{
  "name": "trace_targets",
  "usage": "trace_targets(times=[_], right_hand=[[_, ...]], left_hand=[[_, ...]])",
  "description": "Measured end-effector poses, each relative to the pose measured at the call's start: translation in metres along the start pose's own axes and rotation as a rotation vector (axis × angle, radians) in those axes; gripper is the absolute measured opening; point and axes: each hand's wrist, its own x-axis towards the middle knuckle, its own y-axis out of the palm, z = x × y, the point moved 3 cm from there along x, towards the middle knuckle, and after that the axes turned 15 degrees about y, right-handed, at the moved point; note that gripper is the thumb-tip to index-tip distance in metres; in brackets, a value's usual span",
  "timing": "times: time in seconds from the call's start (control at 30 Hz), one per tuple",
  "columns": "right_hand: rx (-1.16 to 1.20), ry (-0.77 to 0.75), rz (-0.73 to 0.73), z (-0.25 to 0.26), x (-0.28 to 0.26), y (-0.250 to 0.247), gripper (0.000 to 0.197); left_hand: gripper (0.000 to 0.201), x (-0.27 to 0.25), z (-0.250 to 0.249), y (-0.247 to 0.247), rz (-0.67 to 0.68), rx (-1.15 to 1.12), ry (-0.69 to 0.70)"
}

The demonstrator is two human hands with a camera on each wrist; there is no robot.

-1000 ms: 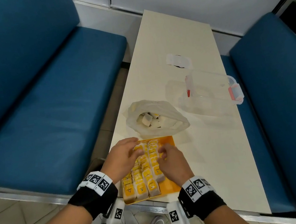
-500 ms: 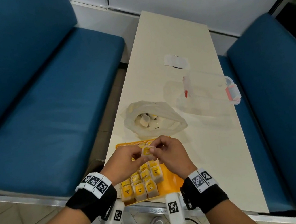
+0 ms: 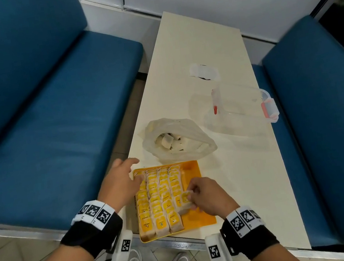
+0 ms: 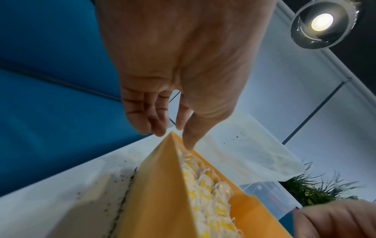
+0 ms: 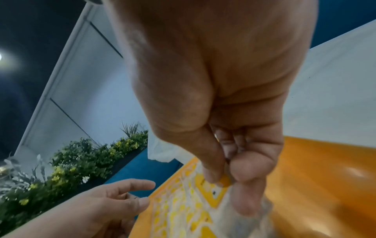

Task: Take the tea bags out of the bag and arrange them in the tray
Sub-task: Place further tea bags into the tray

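An orange tray lies at the table's near edge, its left part filled with rows of yellow-tagged tea bags. My right hand pinches one tea bag between thumb and fingers at the right end of the rows, low over the tray. The pinched tea bag shows under the thumb in the right wrist view. My left hand hovers with loose straight fingers over the tray's far left corner, holding nothing. A clear plastic bag with more tea bags lies just beyond the tray.
A clear lidded container with red clips stands at the right of the cream table. A small white wrapper lies farther back. Blue bench seats flank the table on both sides.
Both hands held a tea bag together above the tray's far end. Now the right hand has brought it down to the rows' right side, and the left hand has let go and moved left.
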Motion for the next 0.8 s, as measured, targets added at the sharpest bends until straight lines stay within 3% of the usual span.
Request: trace_targets(times=[0.17, 0.3, 0.53, 0.8], right_hand=[[-0.213, 0.098, 0.046, -0.008, 0.006, 0.025, 0.015], [-0.301, 0.135, 0.037, -0.011, 0.014, 0.037, 0.031], [-0.230, 0.187, 0.026, -0.009, 0.018, 0.042, 0.019], [-0.136, 0.211, 0.003, -0.003, 0.016, 0.043, 0.026]], left_hand=[[0.040, 0.000, 0.016, 0.008, 0.037, -0.041, -0.054], [0.040, 0.001, 0.021, 0.012, 0.045, -0.113, -0.088], [0.042, 0.002, 0.026, 0.014, 0.067, -0.163, -0.105], [0.042, 0.002, 0.024, 0.013, 0.090, -0.135, -0.103]])
